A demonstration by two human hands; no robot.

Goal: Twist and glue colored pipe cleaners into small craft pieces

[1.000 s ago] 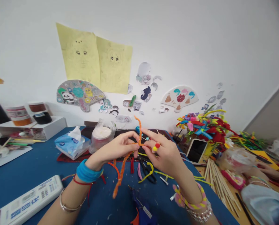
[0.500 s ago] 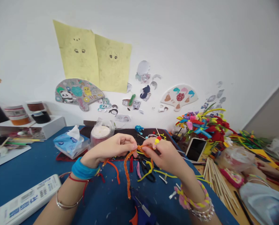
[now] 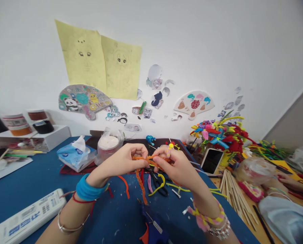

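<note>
An orange pipe cleaner (image 3: 141, 186) is pinched between my two hands over the middle of the table, one fuzzy end hanging down. My left hand (image 3: 127, 158) has its fingers closed on it from the left. From the right, my right hand (image 3: 173, 164) grips it between thumb and forefinger, and the two sets of fingertips nearly meet. Below the hanging end lies a blue glue gun (image 3: 155, 223) with an orange trigger. Under my hands are black-handled scissors (image 3: 162, 190), a yellow pipe cleaner (image 3: 162, 183), a pink piece (image 3: 149, 183) and another orange piece (image 3: 125, 186).
A tissue pack (image 3: 76, 156) and a clear tub (image 3: 108, 145) stand behind my left hand. A white box (image 3: 31, 217) lies front left. On the right are a phone (image 3: 212, 161), pipe-cleaner flowers (image 3: 220, 135), wooden sticks (image 3: 236, 196) and another person's arm (image 3: 281, 193).
My left fingers have shifted and curled further around the orange pipe cleaner, a length of which now shows across them. Its hanging end has swung slightly right.
</note>
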